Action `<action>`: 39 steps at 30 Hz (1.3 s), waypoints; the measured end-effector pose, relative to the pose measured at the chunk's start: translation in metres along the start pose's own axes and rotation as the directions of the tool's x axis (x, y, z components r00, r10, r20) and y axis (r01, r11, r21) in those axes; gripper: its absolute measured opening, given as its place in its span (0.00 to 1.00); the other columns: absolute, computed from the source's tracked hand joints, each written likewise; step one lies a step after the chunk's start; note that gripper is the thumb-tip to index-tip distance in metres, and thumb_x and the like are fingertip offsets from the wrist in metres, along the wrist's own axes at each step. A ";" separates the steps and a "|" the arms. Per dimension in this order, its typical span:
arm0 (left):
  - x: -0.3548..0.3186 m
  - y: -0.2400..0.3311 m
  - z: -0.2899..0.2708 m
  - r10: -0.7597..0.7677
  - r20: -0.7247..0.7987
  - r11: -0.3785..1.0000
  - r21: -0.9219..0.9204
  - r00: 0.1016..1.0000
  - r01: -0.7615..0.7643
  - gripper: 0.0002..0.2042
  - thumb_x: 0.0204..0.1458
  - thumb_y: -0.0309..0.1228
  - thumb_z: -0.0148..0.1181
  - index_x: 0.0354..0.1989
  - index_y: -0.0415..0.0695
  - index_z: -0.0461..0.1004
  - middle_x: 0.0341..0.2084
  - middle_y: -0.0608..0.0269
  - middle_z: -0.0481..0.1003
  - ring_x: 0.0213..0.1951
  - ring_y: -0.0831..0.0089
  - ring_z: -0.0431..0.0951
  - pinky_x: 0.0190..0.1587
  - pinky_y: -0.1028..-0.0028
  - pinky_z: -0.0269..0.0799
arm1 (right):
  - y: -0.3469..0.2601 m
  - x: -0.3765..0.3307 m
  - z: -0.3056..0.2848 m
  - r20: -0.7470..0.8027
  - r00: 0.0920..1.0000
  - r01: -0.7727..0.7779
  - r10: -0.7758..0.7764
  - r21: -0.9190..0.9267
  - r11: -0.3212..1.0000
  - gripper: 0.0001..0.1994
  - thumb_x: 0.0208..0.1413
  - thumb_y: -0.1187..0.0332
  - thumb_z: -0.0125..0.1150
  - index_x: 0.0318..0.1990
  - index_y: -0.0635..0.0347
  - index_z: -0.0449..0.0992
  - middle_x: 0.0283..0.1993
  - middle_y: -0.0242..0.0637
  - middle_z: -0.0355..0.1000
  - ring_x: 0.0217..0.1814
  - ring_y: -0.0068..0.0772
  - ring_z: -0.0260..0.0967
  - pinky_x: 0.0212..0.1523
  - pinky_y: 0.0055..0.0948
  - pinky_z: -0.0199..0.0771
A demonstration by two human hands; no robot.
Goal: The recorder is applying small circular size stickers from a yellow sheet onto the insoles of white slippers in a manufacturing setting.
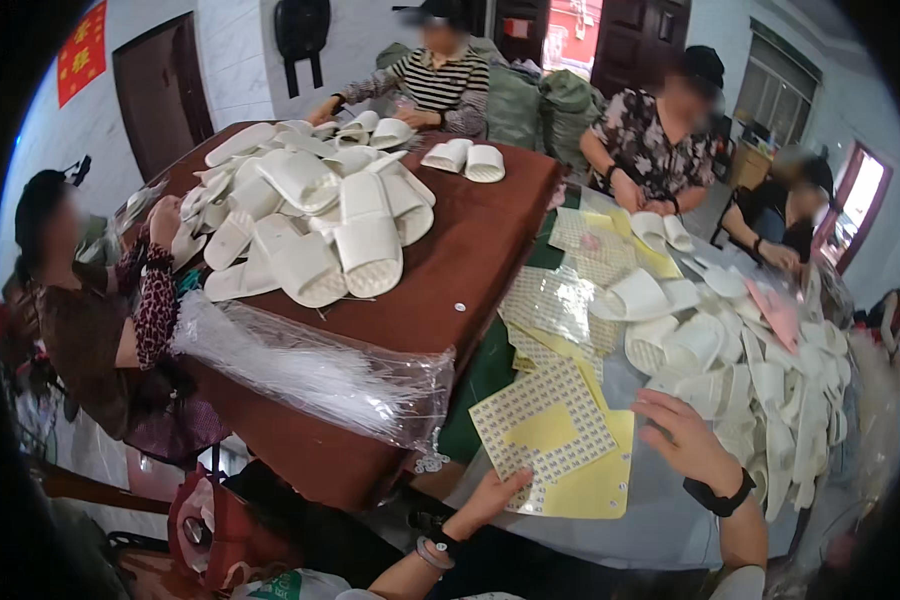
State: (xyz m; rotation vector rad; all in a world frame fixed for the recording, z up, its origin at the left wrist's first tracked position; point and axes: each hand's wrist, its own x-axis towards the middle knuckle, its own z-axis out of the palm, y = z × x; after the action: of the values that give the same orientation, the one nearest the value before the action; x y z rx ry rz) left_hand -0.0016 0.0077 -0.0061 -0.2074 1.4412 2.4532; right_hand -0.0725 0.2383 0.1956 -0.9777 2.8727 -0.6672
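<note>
The flat square paper sticker sheet point(542, 424) is patterned with rows of small dark-marked pale labels, broken by bare yellow. The yellow paper sheet point(602, 488) beneath is left mostly plain. The open-toed slippers point(369, 247) are coloured creamy white, the cloth-covered desk point(502, 262) reddish brown. A co-worker's knit shirt point(444, 86) is striped black and white; another's sleeve point(157, 310) is leopard-spotted.

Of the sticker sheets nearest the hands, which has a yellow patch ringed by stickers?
The upper sheet, held at its near edge by the left hand; the yellow sheet beneath is mostly bare where it shows.
</note>
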 end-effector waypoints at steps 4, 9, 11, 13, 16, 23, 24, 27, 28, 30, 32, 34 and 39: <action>-0.002 0.008 0.002 -0.073 0.046 0.992 -0.101 0.996 0.077 0.17 0.53 0.33 0.51 0.47 0.35 0.65 0.40 0.64 0.71 0.40 0.78 0.71 0.42 0.79 0.67 | -0.036 0.059 -0.012 0.047 0.971 0.236 -0.233 -0.092 0.967 0.14 0.51 0.65 0.52 0.45 0.57 0.69 0.53 0.41 0.61 0.52 0.41 0.60 0.52 0.36 0.57; 0.002 0.002 -0.002 -0.086 0.077 0.990 -0.102 0.993 0.093 0.17 0.54 0.35 0.50 0.47 0.34 0.66 0.39 0.64 0.71 0.39 0.79 0.70 0.42 0.80 0.67 | -0.088 0.152 -0.006 0.060 0.850 0.522 -0.524 -0.241 0.818 0.16 0.50 0.64 0.52 0.46 0.59 0.68 0.51 0.43 0.62 0.52 0.41 0.60 0.52 0.37 0.57; 0.001 0.004 -0.001 -0.084 0.086 0.995 -0.051 0.993 0.089 0.17 0.54 0.35 0.50 0.46 0.34 0.66 0.39 0.65 0.71 0.39 0.80 0.70 0.41 0.80 0.66 | -0.112 0.194 0.009 0.020 0.778 0.608 -0.628 -0.272 0.745 0.17 0.50 0.64 0.52 0.47 0.60 0.67 0.51 0.43 0.62 0.52 0.41 0.60 0.52 0.36 0.57; 0.004 0.001 -0.005 -0.087 0.126 0.994 -0.051 0.988 0.094 0.17 0.54 0.36 0.50 0.45 0.34 0.66 0.37 0.67 0.71 0.37 0.81 0.69 0.40 0.81 0.66 | -0.133 0.241 0.035 -0.044 0.705 0.668 -0.708 -0.293 0.684 0.19 0.50 0.63 0.53 0.48 0.61 0.65 0.50 0.45 0.62 0.53 0.42 0.59 0.53 0.37 0.56; 0.036 -0.073 -0.005 0.051 0.180 0.976 -0.215 0.982 -0.011 0.17 0.54 0.38 0.49 0.44 0.36 0.67 0.35 0.68 0.71 0.35 0.81 0.69 0.38 0.80 0.65 | -0.153 0.311 0.073 -0.095 0.653 0.668 -0.751 -0.395 0.631 0.23 0.49 0.58 0.53 0.51 0.60 0.63 0.48 0.49 0.61 0.54 0.46 0.56 0.55 0.40 0.52; 0.030 -0.070 -0.002 0.091 0.170 0.989 -0.129 0.981 -0.069 0.17 0.55 0.38 0.47 0.44 0.35 0.67 0.33 0.69 0.70 0.34 0.81 0.68 0.38 0.80 0.65 | -0.196 0.423 0.128 0.169 0.835 0.544 -0.523 -0.386 0.745 0.35 0.43 0.44 0.53 0.59 0.48 0.56 0.51 0.52 0.58 0.54 0.49 0.55 0.54 0.46 0.52; 0.028 -0.067 -0.002 0.085 0.163 0.989 -0.135 0.983 -0.063 0.17 0.55 0.38 0.47 0.44 0.35 0.67 0.33 0.69 0.70 0.34 0.81 0.67 0.38 0.80 0.65 | -0.202 0.425 0.129 0.228 0.840 0.543 -0.492 -0.339 0.769 0.36 0.43 0.43 0.53 0.60 0.47 0.53 0.51 0.52 0.58 0.53 0.50 0.57 0.52 0.45 0.53; 0.029 -0.058 -0.004 0.069 0.155 0.988 -0.149 0.986 -0.045 0.17 0.55 0.38 0.48 0.44 0.36 0.67 0.33 0.69 0.70 0.34 0.82 0.67 0.37 0.80 0.65 | -0.209 0.431 0.135 0.336 0.819 0.561 -0.466 -0.292 0.775 0.39 0.43 0.44 0.55 0.61 0.47 0.49 0.46 0.51 0.63 0.44 0.51 0.64 0.45 0.39 0.62; 0.028 -0.059 -0.003 0.069 0.153 0.989 -0.143 0.986 -0.047 0.17 0.55 0.38 0.48 0.44 0.36 0.67 0.33 0.69 0.70 0.34 0.82 0.67 0.37 0.80 0.65 | -0.207 0.436 0.142 0.338 0.812 0.555 -0.476 -0.195 0.809 0.38 0.42 0.44 0.56 0.59 0.49 0.51 0.45 0.50 0.64 0.44 0.50 0.64 0.45 0.38 0.62; 0.028 -0.058 -0.004 0.061 0.150 0.989 -0.142 0.987 -0.040 0.17 0.54 0.38 0.48 0.45 0.36 0.67 0.33 0.69 0.70 0.34 0.82 0.67 0.37 0.81 0.65 | -0.204 0.442 0.148 0.334 0.801 0.526 -0.496 0.002 0.850 0.36 0.41 0.45 0.58 0.56 0.51 0.56 0.41 0.49 0.67 0.43 0.48 0.65 0.43 0.35 0.63; 0.029 -0.058 -0.003 0.043 0.156 0.989 -0.145 0.987 -0.020 0.17 0.54 0.38 0.49 0.45 0.36 0.67 0.33 0.69 0.70 0.34 0.83 0.67 0.36 0.81 0.65 | -0.201 0.443 0.148 0.308 0.790 0.551 -0.530 0.020 0.834 0.32 0.40 0.46 0.59 0.50 0.55 0.61 0.38 0.48 0.69 0.41 0.46 0.66 0.42 0.34 0.64; 0.030 -0.059 -0.002 0.044 0.158 0.991 -0.132 0.986 -0.024 0.17 0.54 0.38 0.49 0.45 0.36 0.67 0.33 0.70 0.70 0.34 0.83 0.67 0.36 0.81 0.65 | -0.197 0.439 0.141 0.309 0.785 0.554 -0.538 0.039 0.831 0.30 0.39 0.47 0.61 0.45 0.58 0.66 0.37 0.47 0.70 0.41 0.45 0.66 0.41 0.33 0.64; 0.031 -0.068 -0.004 0.019 0.138 0.994 -0.108 0.990 -0.004 0.17 0.54 0.38 0.49 0.46 0.37 0.67 0.34 0.70 0.70 0.34 0.84 0.67 0.35 0.82 0.65 | -0.206 0.426 0.093 0.441 0.792 0.426 -0.423 0.098 0.900 0.29 0.43 0.42 0.54 0.36 0.63 0.73 0.35 0.43 0.70 0.39 0.37 0.66 0.39 0.30 0.64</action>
State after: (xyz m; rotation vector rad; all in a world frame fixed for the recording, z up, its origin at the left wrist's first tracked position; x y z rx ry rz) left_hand -0.0095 0.0410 -0.0724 -0.0496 1.2587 2.5022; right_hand -0.2794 -0.1949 0.2391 -1.5663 2.2617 -0.3698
